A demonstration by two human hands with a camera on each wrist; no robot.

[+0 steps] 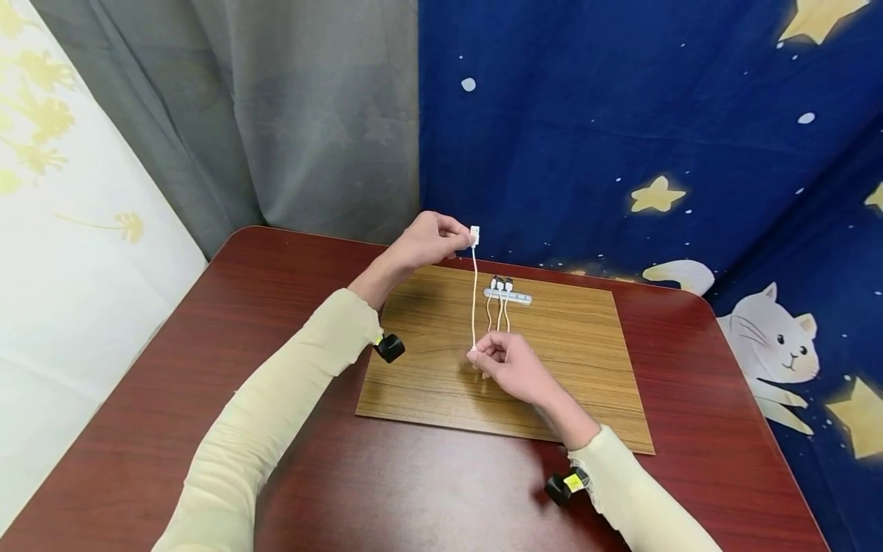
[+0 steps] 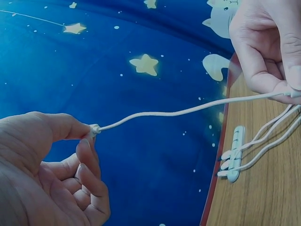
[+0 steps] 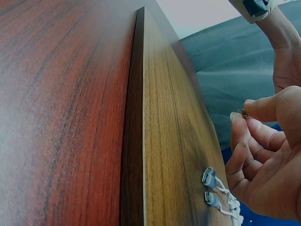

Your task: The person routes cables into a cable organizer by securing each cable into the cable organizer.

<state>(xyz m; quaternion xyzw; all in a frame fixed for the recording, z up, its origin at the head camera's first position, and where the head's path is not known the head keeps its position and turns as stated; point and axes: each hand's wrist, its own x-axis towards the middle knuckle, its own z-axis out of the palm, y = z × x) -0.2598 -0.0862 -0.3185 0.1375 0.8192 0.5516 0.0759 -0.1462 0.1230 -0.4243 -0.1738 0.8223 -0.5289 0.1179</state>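
Observation:
A short white USB cable (image 1: 474, 299) is stretched between the two hands, raised above the wooden board. My left hand (image 1: 428, 239) pinches its upper end at the white USB plug (image 1: 474, 232), between thumb and forefinger. Lower down, my right hand (image 1: 513, 369) pinches the cable's other end, whose small connector (image 3: 241, 112) pokes out between thumb and fingers. Beyond the right hand, a pale cable clip strip (image 2: 237, 150) lies near the board's far edge. Three white cables (image 2: 268, 154) sit side by side in its slots, partly hidden behind the right hand in the head view.
The wood-grain board (image 1: 421, 383) lies on a dark red table (image 1: 310, 475). Loose connectors (image 3: 211, 198) of the clipped cables rest on the board below the right hand. A blue star-patterned curtain (image 1: 586, 153) and a grey curtain (image 1: 324, 115) hang behind the table.

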